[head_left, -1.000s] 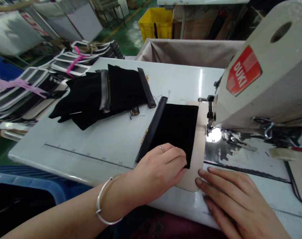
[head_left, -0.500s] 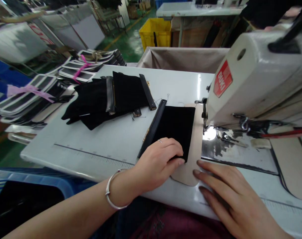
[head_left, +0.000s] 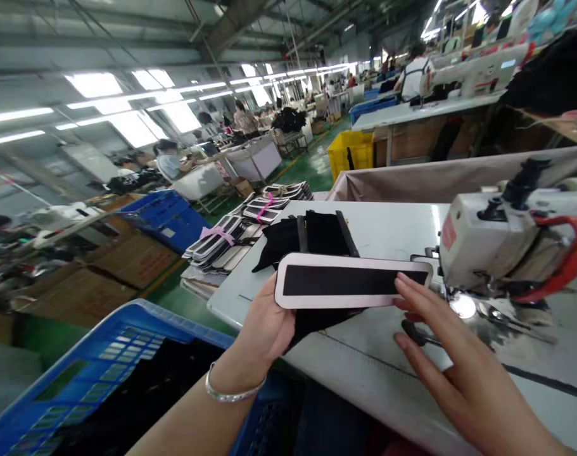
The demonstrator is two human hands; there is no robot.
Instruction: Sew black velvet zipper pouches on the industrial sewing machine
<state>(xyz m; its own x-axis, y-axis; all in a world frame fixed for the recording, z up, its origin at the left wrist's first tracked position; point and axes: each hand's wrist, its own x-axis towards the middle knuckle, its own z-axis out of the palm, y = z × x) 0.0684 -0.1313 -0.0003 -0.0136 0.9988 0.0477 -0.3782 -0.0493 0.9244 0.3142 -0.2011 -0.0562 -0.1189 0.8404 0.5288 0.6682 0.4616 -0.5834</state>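
Note:
In the head view a pale, round-cornered panel (head_left: pixel 349 303) with a black strip in its middle is lifted above the sewing table, tilted toward me. My left hand (head_left: pixel 269 323) grips its left end, with black fabric (head_left: pixel 317 323) hanging underneath. The fingertips of my right hand (head_left: pixel 444 354) touch the panel's right end; the fingers are spread and the thumb stands apart. Just beyond the right hand is the sewing machine (head_left: pixel 478 240), its lamp lit near the needle. Behind the panel lie black fabric pieces (head_left: pixel 281 237) with dark edge strips.
Bundles of similar panels (head_left: pixel 216 244), tied with pink ribbon, lie off the left of the table (head_left: pixel 397 221). A blue basket (head_left: pixel 140 310) with black fabric stands at lower left. A grey-lined bin (head_left: pixel 387 183) adjoins the table's far edge. Other people sit further back.
The panel and black fabric have come up off the table in my left hand, and the panel's black-striped face now shows. My right hand has risen to its right end. The view has tilted up and left.

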